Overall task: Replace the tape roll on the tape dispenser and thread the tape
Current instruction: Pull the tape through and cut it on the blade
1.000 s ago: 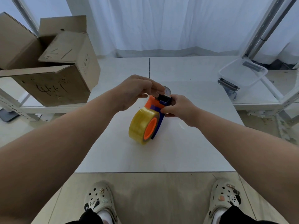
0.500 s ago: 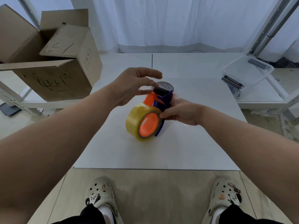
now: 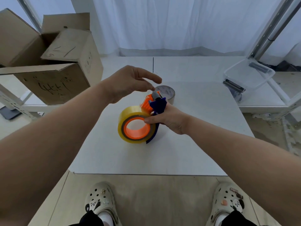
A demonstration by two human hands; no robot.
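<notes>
The blue and orange tape dispenser (image 3: 157,105) is over the middle of the white table (image 3: 162,154), held by my right hand (image 3: 167,119), whose fingers curl round its blue frame. A yellowish clear tape roll (image 3: 130,111) sits on the dispenser's orange hub, facing me. My left hand (image 3: 130,84) hovers just above and left of the dispenser's grey roller, fingers stretched out and loosely spread, holding nothing that I can see. A nearly spent tape roll (image 3: 167,92) lies flat on the table behind the dispenser.
Open cardboard boxes (image 3: 53,67) stand at the left on a rack. A clear plastic bin (image 3: 247,75) sits at the back right on a lower shelf. Metal posts rise at the right. My feet are below the table's near edge.
My left hand has let go of the dispenser's top and opened, lifting slightly away. My right hand has tilted the dispenser so the roll's orange hub faces me more.
</notes>
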